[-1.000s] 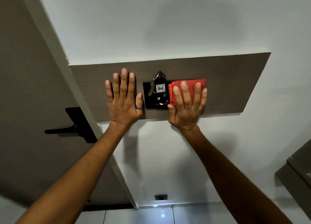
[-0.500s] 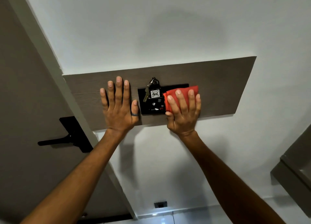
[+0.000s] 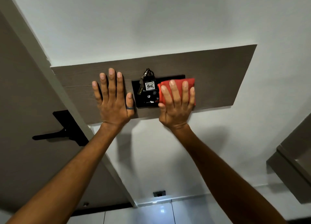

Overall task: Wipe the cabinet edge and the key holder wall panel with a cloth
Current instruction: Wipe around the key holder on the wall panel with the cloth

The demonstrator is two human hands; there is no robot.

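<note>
A brown wood-grain wall panel (image 3: pixel 218 75) runs across the white wall. At its middle sits a black key holder plate (image 3: pixel 146 99) with a bunch of keys and a tag reading 406 (image 3: pixel 149 85). My right hand (image 3: pixel 176 104) presses a folded red cloth (image 3: pixel 188 83) flat against the panel, over the right end of the black plate. My left hand (image 3: pixel 114 99) lies flat on the panel to the left of the plate, fingers spread, holding nothing. The cabinet edge (image 3: pixel 286 166) shows at the lower right.
A brown door with a black lever handle (image 3: pixel 60 133) and a pale frame (image 3: pixel 50 69) stands at the left. A small dark wall socket (image 3: pixel 159 193) sits low on the wall above the pale tiled floor.
The right hand with the red cloth slid slightly down, then back across the right end of the black plate. The left hand stays flat on the panel. The view shifted a little.
</note>
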